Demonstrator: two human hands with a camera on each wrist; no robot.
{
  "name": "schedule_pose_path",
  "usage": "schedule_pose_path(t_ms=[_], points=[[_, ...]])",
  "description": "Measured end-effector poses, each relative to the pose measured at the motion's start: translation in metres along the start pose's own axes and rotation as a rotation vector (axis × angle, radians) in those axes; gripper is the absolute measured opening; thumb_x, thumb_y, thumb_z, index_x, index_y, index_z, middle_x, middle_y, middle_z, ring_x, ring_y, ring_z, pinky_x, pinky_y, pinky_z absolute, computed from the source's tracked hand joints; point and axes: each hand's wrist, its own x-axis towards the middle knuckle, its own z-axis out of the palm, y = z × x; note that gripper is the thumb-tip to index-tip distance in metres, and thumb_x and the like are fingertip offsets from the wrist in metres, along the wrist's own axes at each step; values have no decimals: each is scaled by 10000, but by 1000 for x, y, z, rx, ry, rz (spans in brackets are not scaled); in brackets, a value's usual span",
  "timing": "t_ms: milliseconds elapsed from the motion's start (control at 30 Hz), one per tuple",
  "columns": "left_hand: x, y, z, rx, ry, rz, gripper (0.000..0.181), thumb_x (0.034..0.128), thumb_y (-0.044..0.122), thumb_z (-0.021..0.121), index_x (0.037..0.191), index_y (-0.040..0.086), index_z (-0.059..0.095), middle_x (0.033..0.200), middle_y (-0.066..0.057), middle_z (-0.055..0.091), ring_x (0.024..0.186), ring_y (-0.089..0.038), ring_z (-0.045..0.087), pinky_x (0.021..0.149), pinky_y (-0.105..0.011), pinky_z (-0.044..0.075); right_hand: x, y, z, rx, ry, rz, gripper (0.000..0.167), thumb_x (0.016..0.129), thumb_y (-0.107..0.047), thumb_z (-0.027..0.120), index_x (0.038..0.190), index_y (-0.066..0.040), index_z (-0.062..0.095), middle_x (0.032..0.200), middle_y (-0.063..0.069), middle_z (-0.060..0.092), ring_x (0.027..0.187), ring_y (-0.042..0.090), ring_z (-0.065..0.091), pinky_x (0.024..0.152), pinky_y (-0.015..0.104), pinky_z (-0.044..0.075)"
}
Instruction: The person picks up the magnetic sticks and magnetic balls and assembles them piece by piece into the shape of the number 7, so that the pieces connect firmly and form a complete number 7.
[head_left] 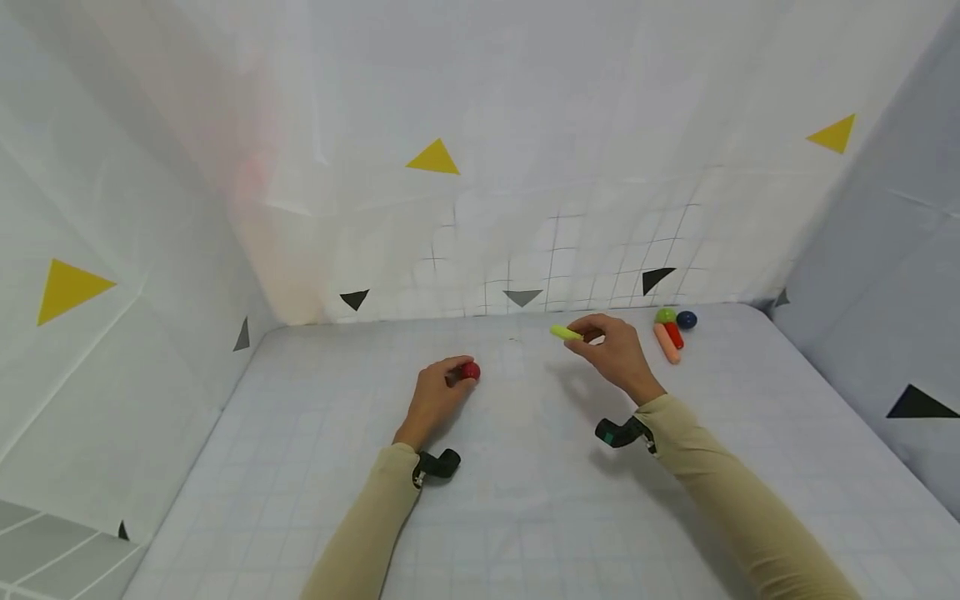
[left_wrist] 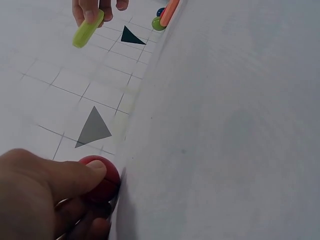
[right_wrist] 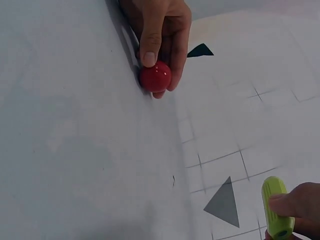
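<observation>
My left hand pinches a red ball at the white tabletop. My right hand grips a ribbed lime-green stick, raised above it, near an orange stick; printed yellow triangles mark the walls.

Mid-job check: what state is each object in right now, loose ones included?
Red ball: held in the left hand
Yellow-green stick: pinched by the right hand, raised off the table
Green ball: on table, unheld
Dark blue ball: on table, unheld
Orange stick: lying, unheld
Red stick: lying, unheld
</observation>
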Motion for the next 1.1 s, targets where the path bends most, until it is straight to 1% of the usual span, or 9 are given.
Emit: schedule_pose_path(t_ms=[133,267,467,567,800,1100], points=[[-1,0,0,-5,-7,5,380,973,96,749,1349,83,695,1221,-62,709,1059,-198,642,930,-383,531,-1,-5,9,17,-23,2,227,921,-107,812,1134,-43,762,1033,110,727,951,292,634,773,419,510],[-2,1,0,-16,-10,19,380,977,88,742,1352,55,686,1210,-79,706,1051,-215,645,926,-396,531,-3,-7,16,29,-38,-9,221,917,-120,817,1123,-57,766,1008,87,728,929,278,642,752,415,507],[-3,0,0,-29,3,49,362,971,63,743,1327,33,686,1197,-78,702,1046,-225,649,917,-404,535,-5,-9,28,45,-67,-35,227,915,-125,816,1126,-58,767,999,75,732,917,274,648,733,402,506],[-3,0,0,-33,5,56,363,967,56,748,1324,31,686,1200,-73,700,1046,-223,650,913,-392,536,-5,-12,33,58,-83,-30,231,913,-127,819,1127,-58,767,1004,75,731,918,272,650,744,402,508],[-2,1,0,-12,9,72,365,968,40,742,1327,17,679,1201,-83,696,1053,-235,651,928,-394,535,-5,-17,43,79,-115,-22,229,903,-110,826,1119,-59,766,1010,67,728,914,263,648,744,389,503],[-2,0,1,-6,3,47,379,976,21,724,1351,37,668,1247,-74,683,1093,-236,641,970,-388,529,-6,-18,59,99,-153,-29,206,901,-108,830,1096,-71,775,1041,51,726,901,237,646,775,404,518]])
